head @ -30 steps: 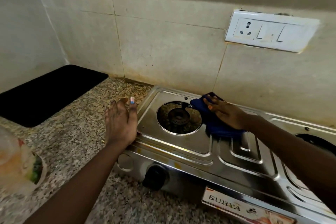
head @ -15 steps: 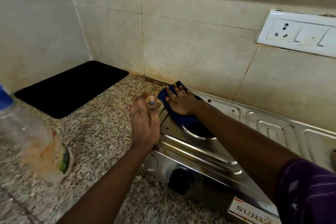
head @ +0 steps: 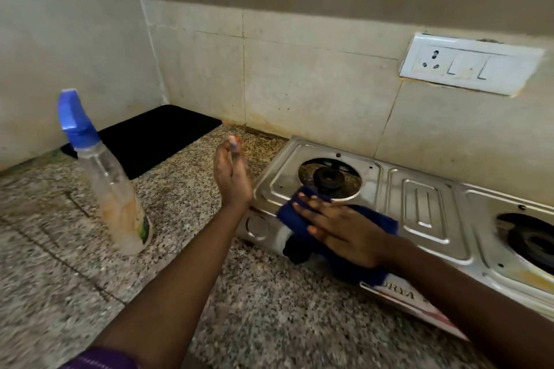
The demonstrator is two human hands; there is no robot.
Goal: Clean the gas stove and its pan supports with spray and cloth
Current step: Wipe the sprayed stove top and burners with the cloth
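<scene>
Under the flat right hand (head: 344, 234), blue cloth (head: 295, 219) hiding the stove (head: 425, 207) knob; left hand (head: 232, 177) open, empty.

Your view is dim and evenly lit, with soft glare on the stove (head: 425, 213) steel. Wide-angle bending curves the wall lines; motion blur smears your right hand (head: 341, 231).

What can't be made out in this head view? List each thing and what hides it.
- Stove front knob: covered by the blue cloth under the right hand.
- Brand label: partly hidden by the right forearm and cloth.
- Right burner: cut off by the frame's right edge.
- Spray bottle label: blurred, unreadable.
- Pan supports: none in view.
</scene>
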